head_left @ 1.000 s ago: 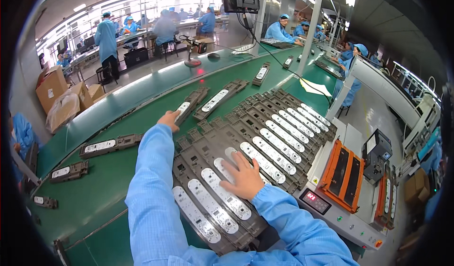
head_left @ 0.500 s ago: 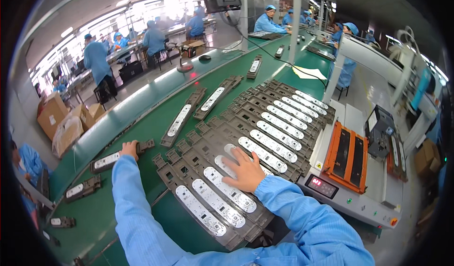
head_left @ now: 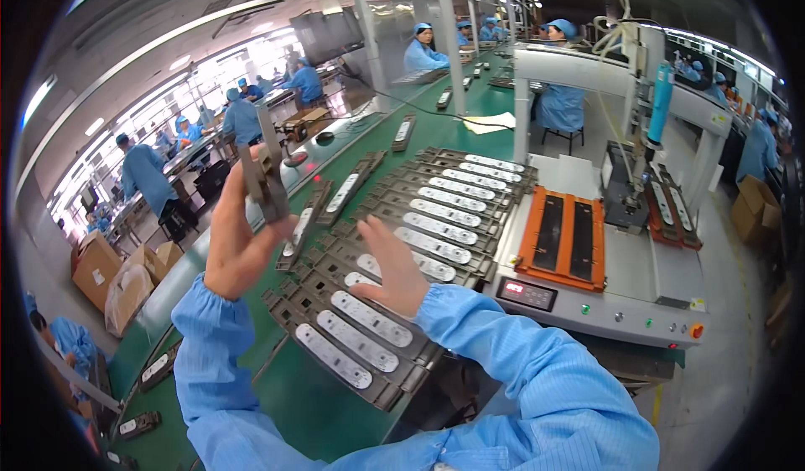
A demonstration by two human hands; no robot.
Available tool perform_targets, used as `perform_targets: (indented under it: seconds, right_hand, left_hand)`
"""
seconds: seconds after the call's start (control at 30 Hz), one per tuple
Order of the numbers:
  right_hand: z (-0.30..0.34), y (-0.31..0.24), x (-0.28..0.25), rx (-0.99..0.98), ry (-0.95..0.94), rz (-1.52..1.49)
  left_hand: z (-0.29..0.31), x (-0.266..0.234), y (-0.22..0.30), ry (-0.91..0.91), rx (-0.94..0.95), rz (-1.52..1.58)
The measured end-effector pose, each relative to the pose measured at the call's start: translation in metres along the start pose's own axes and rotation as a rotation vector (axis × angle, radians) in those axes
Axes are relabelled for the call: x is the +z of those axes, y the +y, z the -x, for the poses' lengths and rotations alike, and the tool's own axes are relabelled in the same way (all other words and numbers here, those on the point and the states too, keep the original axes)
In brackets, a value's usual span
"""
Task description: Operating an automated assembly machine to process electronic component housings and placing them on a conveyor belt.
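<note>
My left hand [head_left: 236, 240] is raised over the green bench [head_left: 323, 408], its fingers and thumb gripping a dark grey plastic casing [head_left: 268, 188] seen nearly edge-on. Any board on that casing's face is hidden from me. Beside it, my right hand [head_left: 392, 268] hovers with fingers apart and nothing in it. Under the right hand lies a slanting row of several grey casings [head_left: 387, 394], each carrying a long white rounded circuit board [head_left: 334, 356]. Two more loaded casings lie past the row's left end, one [head_left: 345, 193] behind the other, partly covered by my left hand.
Right of the row stands a white machine with an orange-framed fixture [head_left: 526, 230], a lit control panel [head_left: 526, 293] and a blue cylindrical tool [head_left: 661, 102]. More casings [head_left: 138, 424] lie at the lower left. A yellow sheet [head_left: 489, 124] and co-workers [head_left: 425, 49] are farther off.
My left hand has lifted a casing off the bench at the left and brought it up and inward. My right hand has risen off the row of boards. The view has turned right.
</note>
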State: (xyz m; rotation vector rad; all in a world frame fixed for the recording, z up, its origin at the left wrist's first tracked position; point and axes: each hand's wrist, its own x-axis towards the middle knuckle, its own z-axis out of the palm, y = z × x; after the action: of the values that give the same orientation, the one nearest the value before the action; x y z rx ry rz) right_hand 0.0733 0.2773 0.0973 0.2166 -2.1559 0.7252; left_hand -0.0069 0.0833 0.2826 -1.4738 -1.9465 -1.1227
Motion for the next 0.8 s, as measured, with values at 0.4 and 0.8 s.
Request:
perform_targets:
  seconds: [0.4,0.8]
  right_hand:
    - [0.035,0.011,-0.145,0.404,0.475,-0.102]
    - [0.062,0.148,-0.256,1.277,0.063,0.615]
  left_hand:
    - [-0.029,0.208,0.054,-0.482,-0.203,0.915]
    - [-0.035,0.397,0.031,-0.552,-0.233,0.249]
